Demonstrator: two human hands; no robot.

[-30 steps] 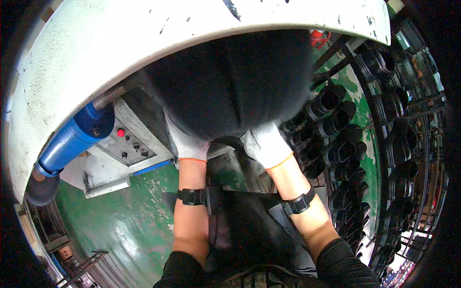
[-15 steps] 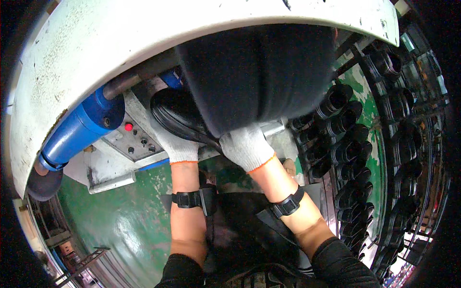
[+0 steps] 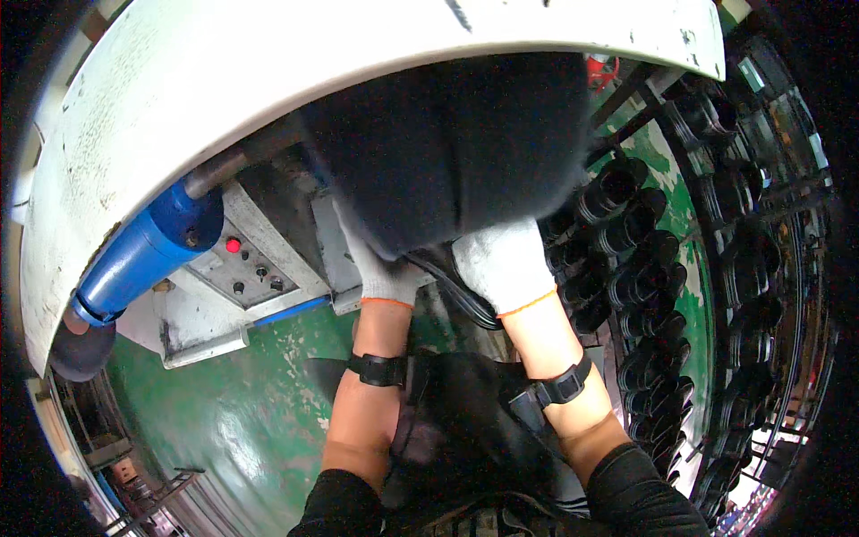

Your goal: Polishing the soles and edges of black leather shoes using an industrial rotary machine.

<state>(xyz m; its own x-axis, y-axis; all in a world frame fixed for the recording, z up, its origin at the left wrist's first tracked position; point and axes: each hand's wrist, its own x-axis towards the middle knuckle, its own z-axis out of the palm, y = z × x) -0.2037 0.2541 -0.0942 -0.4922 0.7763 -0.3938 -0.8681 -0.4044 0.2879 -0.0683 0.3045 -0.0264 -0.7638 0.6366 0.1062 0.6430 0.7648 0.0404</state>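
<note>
A large dark buffing wheel (image 3: pixel 447 152), blurred as if spinning, hangs below a white machine hood. A black shoe (image 3: pixel 461 291) is held under its lower edge, with only a strip of sole and side showing between my hands. My right hand (image 3: pixel 508 264), in a white knit glove with an orange cuff, is closed on the shoe's right part. On the other side my left hand (image 3: pixel 386 273), gloved alike, grips the shoe from the left. The wheel hides the fingertips of both hands and most of the shoe.
The white hood (image 3: pixel 358 45) arches over the wheel. To the left are a blue cylindrical housing (image 3: pixel 165 237) and a control panel (image 3: pixel 255 259) with a red button. Racks of black shoes (image 3: pixel 644 268) stand at the right. Green floor (image 3: pixel 242 403) shows below.
Both hands have shifted to the right with the shoe. The shoe has turned, and its toe, seen left of the wheel before, is now out of sight.
</note>
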